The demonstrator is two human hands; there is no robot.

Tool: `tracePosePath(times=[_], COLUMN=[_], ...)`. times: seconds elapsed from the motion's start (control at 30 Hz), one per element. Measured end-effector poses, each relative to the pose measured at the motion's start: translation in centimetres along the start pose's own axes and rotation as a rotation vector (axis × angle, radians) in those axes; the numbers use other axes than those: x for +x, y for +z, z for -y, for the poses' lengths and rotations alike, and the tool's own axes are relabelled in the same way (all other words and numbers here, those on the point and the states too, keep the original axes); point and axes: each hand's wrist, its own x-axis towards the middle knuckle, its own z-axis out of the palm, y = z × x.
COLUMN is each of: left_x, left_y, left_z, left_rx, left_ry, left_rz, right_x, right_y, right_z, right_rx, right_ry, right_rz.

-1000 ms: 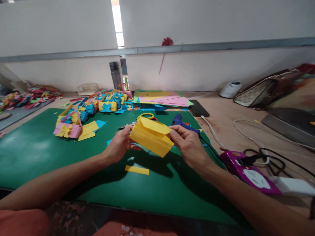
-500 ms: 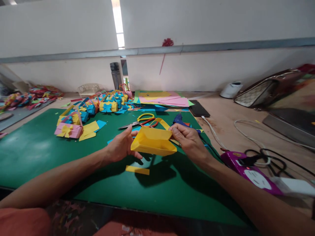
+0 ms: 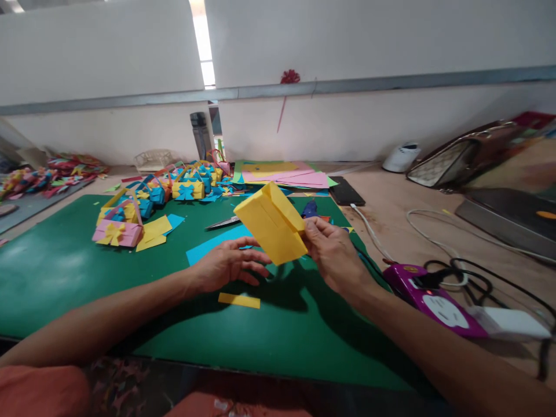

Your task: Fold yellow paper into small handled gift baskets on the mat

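A folded yellow paper box is held tilted above the green mat, one broad side facing me. My right hand pinches it at its right edge between thumb and fingers. Just left of the box is my left hand, fingers spread and holding nothing. Below lies a yellow paper strip. Blue paper lies behind my left hand. Scissors rest further back, their handles hidden by the box. Part of a dark blue tool shows behind my right hand.
Finished small paper handbags with bows stand at the left and back. Coloured paper sheets and a phone lie at the back. A purple power strip with cables sits at the right, near a bag.
My right hand has turned the yellow box so that its opening no longer faces me. My left hand has come off beside it, fingers spread. The box now covers the scissor handles.
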Motion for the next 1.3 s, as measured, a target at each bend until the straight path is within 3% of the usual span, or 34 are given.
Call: tracePosePath(times=[0.17,0.27,0.5,0.63,0.9,1.13,1.3], left_x=[0.1,0.3,0.6,0.6,0.8,0.2,0.0], left_y=[0.7,0.9,1.1,1.1,0.6,1.1,1.3], left_z=[0.4,0.2,-0.1,0.2,0.9,0.3,-0.2], left_rx=[0.022,-0.020,0.045,0.052,0.091,0.162,0.092], left_ry=[0.177,0.228,0.278,0.256,0.265,0.293,0.350], left_rz=[-0.024,-0.106,-0.280,-0.314,-0.257,-0.207,-0.234], right_x=[-0.9,-1.5,-1.6,-1.8,-1.6,-1.1,-1.1], right_y=[0.4,0.5,0.7,0.7,-0.1,-0.4,-0.3], right_z=[0.0,0.1,-0.4,-0.8,-1.4,-1.1,-0.9], right_rx=[-0.305,-0.503,-0.475,-0.621,-1.023,-1.136,-1.248], right_ry=[-0.178,-0.279,-0.301,-0.401,-0.816,-0.897,-0.925], right_rz=[-0.007,0.049,0.143,0.131,0.083,0.054,0.045])
